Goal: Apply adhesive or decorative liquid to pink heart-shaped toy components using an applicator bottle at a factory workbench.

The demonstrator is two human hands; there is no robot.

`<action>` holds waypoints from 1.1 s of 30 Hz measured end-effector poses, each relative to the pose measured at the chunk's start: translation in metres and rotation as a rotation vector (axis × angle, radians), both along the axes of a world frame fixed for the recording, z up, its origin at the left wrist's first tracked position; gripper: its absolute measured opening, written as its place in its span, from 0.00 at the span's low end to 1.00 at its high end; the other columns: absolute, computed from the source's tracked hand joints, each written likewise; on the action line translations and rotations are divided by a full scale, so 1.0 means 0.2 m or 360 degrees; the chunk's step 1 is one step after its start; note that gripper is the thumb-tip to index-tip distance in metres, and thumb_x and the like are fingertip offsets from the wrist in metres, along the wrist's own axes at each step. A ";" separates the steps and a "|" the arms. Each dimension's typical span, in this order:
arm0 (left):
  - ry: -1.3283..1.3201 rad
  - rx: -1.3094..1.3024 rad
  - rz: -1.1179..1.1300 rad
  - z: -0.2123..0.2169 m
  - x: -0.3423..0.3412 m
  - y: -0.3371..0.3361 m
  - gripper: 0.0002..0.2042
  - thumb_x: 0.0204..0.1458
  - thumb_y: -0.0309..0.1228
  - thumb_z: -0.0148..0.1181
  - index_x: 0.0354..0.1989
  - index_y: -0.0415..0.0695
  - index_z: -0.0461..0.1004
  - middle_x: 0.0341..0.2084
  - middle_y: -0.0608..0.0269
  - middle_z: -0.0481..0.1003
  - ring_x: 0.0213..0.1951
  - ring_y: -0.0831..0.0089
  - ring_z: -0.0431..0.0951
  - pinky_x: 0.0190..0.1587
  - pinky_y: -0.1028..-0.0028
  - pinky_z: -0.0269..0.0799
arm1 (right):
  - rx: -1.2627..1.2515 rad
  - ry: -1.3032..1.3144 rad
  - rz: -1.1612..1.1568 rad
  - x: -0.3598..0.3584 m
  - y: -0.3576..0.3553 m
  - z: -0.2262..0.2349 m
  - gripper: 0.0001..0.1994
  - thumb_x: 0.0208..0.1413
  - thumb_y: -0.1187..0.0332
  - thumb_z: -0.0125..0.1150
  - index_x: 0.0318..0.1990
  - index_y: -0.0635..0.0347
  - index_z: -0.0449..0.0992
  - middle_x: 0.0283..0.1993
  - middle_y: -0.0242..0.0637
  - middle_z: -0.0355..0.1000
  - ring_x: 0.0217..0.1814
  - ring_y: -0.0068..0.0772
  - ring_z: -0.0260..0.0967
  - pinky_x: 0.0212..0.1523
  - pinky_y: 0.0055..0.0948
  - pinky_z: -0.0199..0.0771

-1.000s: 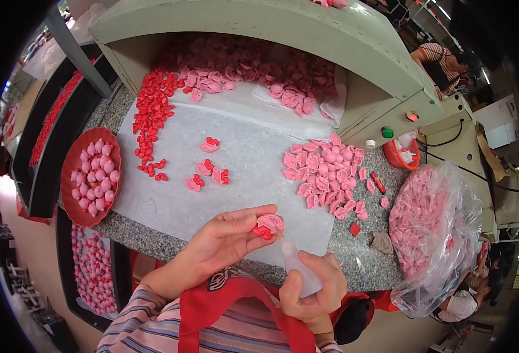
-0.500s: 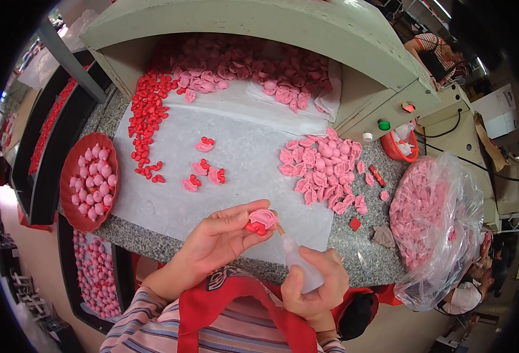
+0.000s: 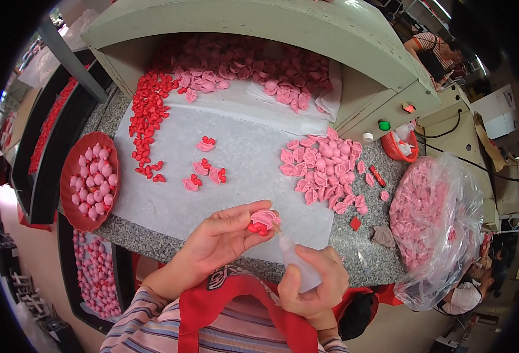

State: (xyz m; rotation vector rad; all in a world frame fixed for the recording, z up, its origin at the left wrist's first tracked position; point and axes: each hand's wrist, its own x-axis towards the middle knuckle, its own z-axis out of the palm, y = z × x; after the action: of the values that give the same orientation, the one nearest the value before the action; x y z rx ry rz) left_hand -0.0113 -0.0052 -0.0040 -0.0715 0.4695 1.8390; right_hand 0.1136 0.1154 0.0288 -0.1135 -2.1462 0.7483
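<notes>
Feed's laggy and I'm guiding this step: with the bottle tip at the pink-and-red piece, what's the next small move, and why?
Probably a light squeeze of the small squeeze bottle in the right hand. Its nozzle already points at the pink-and-red piece pinched in the left hand, right at the red part. Whether the tip touches cannot be told, so close in first if needed.

The counter point(image 3: 353, 247) is speckled grey stone, polished smooth, under a thin matt white sheet point(image 3: 236, 176) that looks like paper or fleece. The small pink piece point(image 3: 264, 219) and red piece point(image 3: 258, 229) pinched in the left hand point(image 3: 218, 241) look like soft matt plastic or rubber. The squeeze bottle point(image 3: 297, 267) is cloudy translucent plastic. The bag point(image 3: 442, 223) is clear, crinkled, glossy film. The red dish point(image 3: 68, 176) is smooth plastic.
</notes>
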 end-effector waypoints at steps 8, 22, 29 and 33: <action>-0.0005 -0.0021 0.0020 -0.01 0.00 0.00 0.22 0.52 0.28 0.50 0.53 0.31 0.58 0.47 0.47 0.66 0.51 0.60 0.66 0.57 0.65 0.59 | 0.0018 -0.0008 0.0010 0.00 0.00 0.00 0.13 0.37 0.76 0.57 0.35 0.67 0.70 0.20 0.35 0.67 0.12 0.26 0.56 0.14 0.22 0.53; -0.0105 0.0049 0.0055 -0.03 0.00 0.00 0.23 0.52 0.29 0.50 0.55 0.32 0.56 0.49 0.48 0.65 0.52 0.60 0.66 0.58 0.65 0.59 | -0.0126 -0.0169 -0.0118 0.05 -0.01 0.01 0.11 0.40 0.73 0.55 0.33 0.70 0.70 0.24 0.43 0.70 0.18 0.34 0.63 0.19 0.26 0.62; -0.0109 0.0042 0.0071 -0.04 0.00 0.00 0.23 0.52 0.29 0.49 0.55 0.32 0.55 0.49 0.48 0.64 0.53 0.59 0.65 0.57 0.65 0.59 | -0.0193 -0.0105 -0.0166 0.04 -0.01 0.00 0.11 0.41 0.72 0.55 0.33 0.70 0.70 0.24 0.43 0.70 0.19 0.33 0.63 0.20 0.26 0.62; -0.0129 0.0072 0.0076 -0.04 0.00 0.00 0.23 0.52 0.29 0.49 0.55 0.32 0.55 0.49 0.48 0.64 0.53 0.58 0.64 0.57 0.65 0.59 | -0.0186 -0.0131 -0.0158 0.05 -0.01 0.01 0.11 0.42 0.71 0.55 0.32 0.70 0.70 0.23 0.43 0.69 0.19 0.32 0.63 0.20 0.25 0.61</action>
State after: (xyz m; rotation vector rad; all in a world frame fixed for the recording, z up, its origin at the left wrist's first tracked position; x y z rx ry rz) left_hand -0.0108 -0.0046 -0.0126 -0.1270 0.3717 1.8848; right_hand 0.1238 0.1134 0.0299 -0.3154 -2.1566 0.8228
